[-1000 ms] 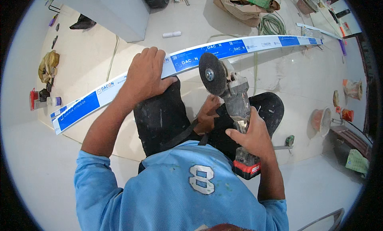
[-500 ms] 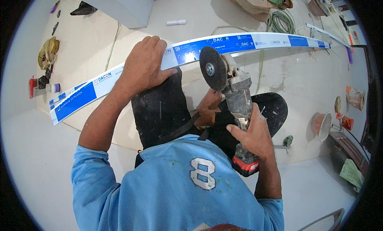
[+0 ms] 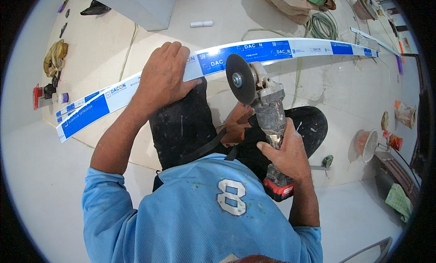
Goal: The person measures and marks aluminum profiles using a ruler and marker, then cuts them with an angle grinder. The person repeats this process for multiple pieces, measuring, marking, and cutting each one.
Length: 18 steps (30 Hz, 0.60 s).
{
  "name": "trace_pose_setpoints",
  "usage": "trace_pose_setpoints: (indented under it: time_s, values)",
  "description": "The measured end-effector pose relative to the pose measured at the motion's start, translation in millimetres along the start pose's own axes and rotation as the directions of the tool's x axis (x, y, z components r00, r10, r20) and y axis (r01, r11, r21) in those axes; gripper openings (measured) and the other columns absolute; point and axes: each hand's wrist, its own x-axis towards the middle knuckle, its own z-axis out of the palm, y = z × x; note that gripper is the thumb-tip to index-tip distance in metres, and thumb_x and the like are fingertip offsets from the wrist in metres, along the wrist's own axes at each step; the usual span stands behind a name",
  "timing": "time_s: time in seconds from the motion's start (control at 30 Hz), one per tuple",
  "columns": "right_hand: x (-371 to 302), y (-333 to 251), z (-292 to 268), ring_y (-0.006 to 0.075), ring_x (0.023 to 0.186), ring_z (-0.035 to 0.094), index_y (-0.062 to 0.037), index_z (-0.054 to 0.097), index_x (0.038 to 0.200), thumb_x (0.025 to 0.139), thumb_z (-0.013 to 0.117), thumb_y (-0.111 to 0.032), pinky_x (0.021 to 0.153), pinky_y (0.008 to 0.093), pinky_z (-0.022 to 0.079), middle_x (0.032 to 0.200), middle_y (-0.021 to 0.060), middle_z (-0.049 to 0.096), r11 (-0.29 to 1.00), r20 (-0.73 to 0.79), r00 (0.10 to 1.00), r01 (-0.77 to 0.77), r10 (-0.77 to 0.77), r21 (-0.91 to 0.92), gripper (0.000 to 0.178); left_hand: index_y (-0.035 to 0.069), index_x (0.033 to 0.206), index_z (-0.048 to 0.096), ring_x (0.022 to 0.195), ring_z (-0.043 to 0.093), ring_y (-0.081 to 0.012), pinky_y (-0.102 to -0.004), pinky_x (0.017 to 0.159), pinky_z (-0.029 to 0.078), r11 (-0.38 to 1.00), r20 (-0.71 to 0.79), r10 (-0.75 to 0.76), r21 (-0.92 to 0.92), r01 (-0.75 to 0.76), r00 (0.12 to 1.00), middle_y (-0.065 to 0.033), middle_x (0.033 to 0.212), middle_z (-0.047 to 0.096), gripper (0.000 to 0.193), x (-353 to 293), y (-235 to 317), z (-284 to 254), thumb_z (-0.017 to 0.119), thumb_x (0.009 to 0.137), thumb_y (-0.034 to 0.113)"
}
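A long metal profile (image 3: pixel 259 50) with blue and white protective film runs across in front of me, over my left knee. My left hand (image 3: pixel 164 76) is closed over it, fingers over the far edge and thumb along the near side. In my right hand (image 3: pixel 290 151) is a dusty cordless angle grinder (image 3: pixel 271 115), gripped round its body, with a red-edged battery at the lower end. Its dark cutting disc (image 3: pixel 241 79) stands at the near edge of the profile, right of my left hand. Whether disc and profile touch, I cannot tell.
A grey-white pillar (image 3: pixel 136 8) rises beyond my left hand. Farther off lie a white tube (image 3: pixel 201 24), a coil of green cable (image 3: pixel 323 25) and a brown sack (image 3: pixel 290 4). Buckets (image 3: pixel 366 142) stand at the right; a yellowish bag (image 3: pixel 55 58) lies at the left.
The grinder and its disc have shifted very slightly to the left. My left hand keeps its place on the profile.
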Motion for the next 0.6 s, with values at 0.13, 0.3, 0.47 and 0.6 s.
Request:
trace_pose_setpoints:
  time_s: [0.13, 0.3, 0.47, 0.6]
  values:
    - [0.7, 0.4, -0.2, 0.0458, 0.103, 0.081, 0.0083, 0.054, 0.129, 0.088, 0.091, -0.025, 0.092, 0.0528, 0.063, 0.107, 0.033, 0.077, 1.0, 0.007, 1.0, 0.004, -0.003, -0.012, 0.064, 0.001, 0.126, 0.068, 0.113, 0.065, -0.0328, -0.0483, 0.103, 0.056, 1.0, -0.011, 0.014, -0.014, -0.014, 1.0, -0.0164, 0.117, 0.066, 0.07, 0.5, 0.0, -0.7, 0.1, 0.081, 0.043]
    - [1.5, -0.1, 0.9, 0.0462, 0.103, 0.081, 0.0082, 0.054, 0.13, 0.088, 0.091, -0.025, 0.092, 0.0535, 0.063, 0.106, 0.0326, 0.078, 1.0, 0.02, 0.999, -0.031, 0.031, -0.006, 0.065, 0.001, 0.127, 0.068, 0.113, 0.064, -0.0315, -0.048, 0.102, 0.057, 1.0, -0.019, 0.022, 0.02, -0.021, 1.0, -0.0157, 0.118, 0.066, 0.07, -0.9, -0.3, 3.4, 0.1, 0.082, 0.044]
    - [2.0, -2.7, -0.5, 0.0455, 0.103, 0.082, 0.0083, 0.054, 0.131, 0.088, 0.091, -0.025, 0.092, 0.0532, 0.063, 0.107, 0.0326, 0.078, 0.999, 0.023, 0.999, -0.026, 0.027, -0.026, 0.066, 0.001, 0.128, 0.067, 0.113, 0.065, -0.0315, -0.0477, 0.102, 0.057, 1.0, -0.006, 0.019, 0.014, -0.019, 1.0, -0.016, 0.119, 0.066, 0.072, -0.5, -0.2, 2.2, 0.1, 0.081, 0.045]
    - [2.4, -3.1, -0.3, 0.0442, 0.102, 0.082, 0.0086, 0.054, 0.13, 0.088, 0.091, -0.025, 0.091, 0.0526, 0.064, 0.106, 0.0326, 0.078, 0.999, 0.014, 1.0, -0.01, 0.011, -0.033, 0.065, 0.001, 0.13, 0.067, 0.113, 0.065, -0.0316, -0.0481, 0.102, 0.057, 1.0, 0.001, 0.015, 0.018, -0.015, 1.0, -0.0166, 0.12, 0.066, 0.075, 0.1, -0.6, 2.5, 0.101, 0.08, 0.045]
